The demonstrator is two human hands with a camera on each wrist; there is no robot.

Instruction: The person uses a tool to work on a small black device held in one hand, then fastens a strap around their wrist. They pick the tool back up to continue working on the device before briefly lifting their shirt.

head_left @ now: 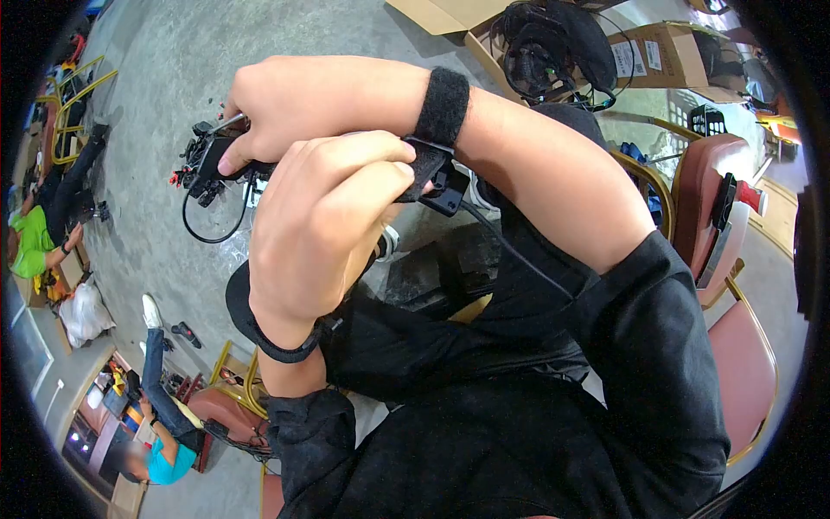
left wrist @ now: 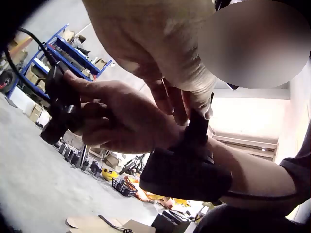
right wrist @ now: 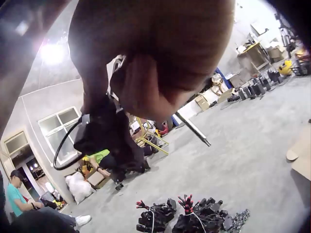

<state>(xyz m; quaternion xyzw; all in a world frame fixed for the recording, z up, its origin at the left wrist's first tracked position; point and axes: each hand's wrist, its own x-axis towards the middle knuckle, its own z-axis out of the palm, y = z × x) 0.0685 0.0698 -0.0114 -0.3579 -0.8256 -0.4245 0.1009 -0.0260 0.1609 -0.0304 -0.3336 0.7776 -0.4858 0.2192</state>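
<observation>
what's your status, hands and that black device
Right hand grips black cabled device. Left hand pinches right hand's wrist strap. No obstruction seen.

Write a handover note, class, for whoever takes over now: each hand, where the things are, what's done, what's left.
Left hand: pinches the loose end of the wrist strap on the right forearm.
Right hand: grips a black device with a looped cable, held up in front of the body.
Done: strap is round the wrist.
Left: probably press the strap end down, then let go.
</observation>
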